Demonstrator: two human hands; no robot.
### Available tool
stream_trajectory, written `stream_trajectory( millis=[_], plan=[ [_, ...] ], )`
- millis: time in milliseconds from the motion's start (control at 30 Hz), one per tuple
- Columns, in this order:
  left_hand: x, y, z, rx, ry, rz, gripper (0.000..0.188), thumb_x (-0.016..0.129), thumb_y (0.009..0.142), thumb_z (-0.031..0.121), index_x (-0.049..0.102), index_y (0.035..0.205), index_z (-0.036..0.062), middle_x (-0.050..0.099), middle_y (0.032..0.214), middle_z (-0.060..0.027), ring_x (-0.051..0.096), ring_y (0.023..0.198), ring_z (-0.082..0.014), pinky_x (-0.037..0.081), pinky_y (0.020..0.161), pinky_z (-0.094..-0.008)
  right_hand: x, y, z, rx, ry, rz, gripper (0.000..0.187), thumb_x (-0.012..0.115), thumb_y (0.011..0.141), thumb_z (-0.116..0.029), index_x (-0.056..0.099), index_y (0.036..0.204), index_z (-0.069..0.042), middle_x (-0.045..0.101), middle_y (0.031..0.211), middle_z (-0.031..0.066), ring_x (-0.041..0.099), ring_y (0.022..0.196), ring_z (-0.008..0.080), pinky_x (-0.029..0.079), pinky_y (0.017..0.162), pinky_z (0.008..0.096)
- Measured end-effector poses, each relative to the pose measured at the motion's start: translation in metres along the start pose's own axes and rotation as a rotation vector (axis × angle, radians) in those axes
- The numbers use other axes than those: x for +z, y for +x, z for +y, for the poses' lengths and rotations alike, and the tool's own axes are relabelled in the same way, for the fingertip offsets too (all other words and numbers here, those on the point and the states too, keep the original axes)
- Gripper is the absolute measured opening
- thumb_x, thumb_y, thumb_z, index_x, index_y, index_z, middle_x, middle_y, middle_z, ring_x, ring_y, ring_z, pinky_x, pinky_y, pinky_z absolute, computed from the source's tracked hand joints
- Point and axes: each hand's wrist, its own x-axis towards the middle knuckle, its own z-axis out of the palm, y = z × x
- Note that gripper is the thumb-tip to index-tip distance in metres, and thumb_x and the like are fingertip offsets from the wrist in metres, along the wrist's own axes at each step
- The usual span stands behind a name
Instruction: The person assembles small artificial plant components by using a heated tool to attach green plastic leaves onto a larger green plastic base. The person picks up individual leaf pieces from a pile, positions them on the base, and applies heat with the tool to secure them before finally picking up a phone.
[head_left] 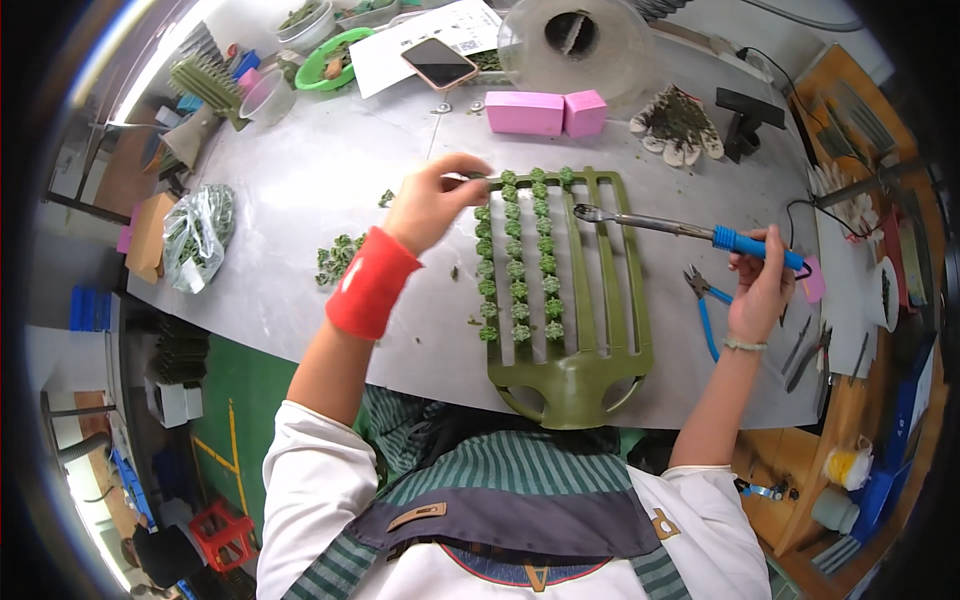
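Observation:
A green plastic frame (570, 385) with long parallel slats lies on the table before me. Small green rosettes, like artificial succulents, stand in rows along its left slats (515, 268); the slats on the right are bare. My left hand (437, 195) is at the frame's far left corner, thumb and fingers pinched together; a dark green bit shows at the fingertips, too small to name surely. In my right hand (762, 285) is a soldering iron (740, 241) by its blue handle. Its spoon-shaped metal tip hangs over the bare slats, pointing left.
Loose green rosettes (340, 258) lie left of the frame, beyond them a plastic bag of greenery (198, 240). Blue-handled pliers (707, 312) rest at the right. Farther back are pink blocks (525, 113), a phone (440, 64), a dirty glove (678, 125) and a green basket (325, 75).

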Motion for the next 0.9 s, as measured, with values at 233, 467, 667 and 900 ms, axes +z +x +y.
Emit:
stream_trajectory(
  millis=[233, 467, 667, 900],
  plan=[
    [0.068, 0.029, 0.009, 0.145, 0.263, -0.099, 0.018, 0.065, 0.086, 0.001, 0.066, 0.104, 0.0006, 0.068, 0.091, -0.0053, 0.062, 0.081, -0.0079, 0.051, 0.074, -0.0238, -0.004, 0.004, 0.01, -0.011, 0.008, -0.051, 0.025, 0.062, 0.092, -0.025, 0.062, 0.08, -0.002, 0.063, 0.071, 0.0053, 0.059, 0.054, 0.0123, 0.049, 0.051, 0.0252],
    [0.092, 0.04, -0.003, 0.335, 0.596, 0.041, 0.02, 0.071, 0.08, 0.008, 0.069, 0.1, 0.0092, 0.069, 0.084, -0.0054, 0.063, 0.084, -0.0181, 0.05, 0.077, -0.0326, -0.002, 0.006, 0.022, 0.017, 0.061, -0.037, 0.026, 0.062, 0.092, -0.023, 0.061, 0.081, 0.0, 0.063, 0.071, 0.0067, 0.059, 0.054, 0.0139, 0.049, 0.05, 0.0256],
    [0.101, 0.048, -0.013, 0.433, 0.858, 0.097, 0.02, 0.074, 0.076, 0.017, 0.071, 0.096, 0.0168, 0.07, 0.083, 0.0004, 0.056, 0.095, -0.0215, 0.04, 0.09, -0.0374, 0.002, 0.008, 0.035, 0.029, 0.09, -0.047, 0.026, 0.062, 0.092, -0.022, 0.061, 0.081, 0.001, 0.063, 0.07, 0.0073, 0.061, 0.055, 0.0149, 0.051, 0.051, 0.027],
    [0.092, 0.049, -0.023, 0.477, 0.896, 0.1, 0.02, 0.074, 0.076, 0.018, 0.071, 0.095, 0.0182, 0.069, 0.086, 0.0008, 0.056, 0.095, -0.0224, 0.038, 0.089, -0.0379, -0.001, 0.007, 0.029, -0.02, 0.025, -0.063, 0.025, 0.062, 0.092, -0.022, 0.062, 0.082, 0.001, 0.063, 0.072, 0.0077, 0.06, 0.053, 0.0147, 0.051, 0.05, 0.0276]
  ],
)
